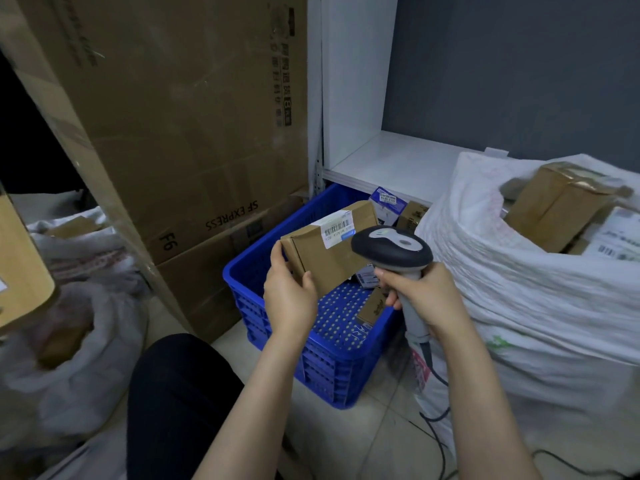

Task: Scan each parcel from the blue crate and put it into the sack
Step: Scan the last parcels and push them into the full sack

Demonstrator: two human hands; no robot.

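Note:
My left hand [289, 294] grips the near end of a flat brown cardboard parcel [322, 252] above the blue crate [311, 358]. A white barcode label [337, 229] faces up on the parcel. My right hand [419, 294] holds a grey handheld scanner [393, 249] by its handle, with its head just right of the label. Several small parcels [388, 200] lie at the crate's far end and on its floor. The white woven sack [519, 271] stands to the right, with brown boxes [554, 206] in its open mouth.
Large cardboard boxes [180, 133] lean behind and left of the crate. A white shelf [391, 161] runs behind it. Another sack [69, 306] with parcels sits at the left. The scanner's cable [440, 410] trails over the tiled floor. My dark-clothed knee [180, 393] is at the bottom.

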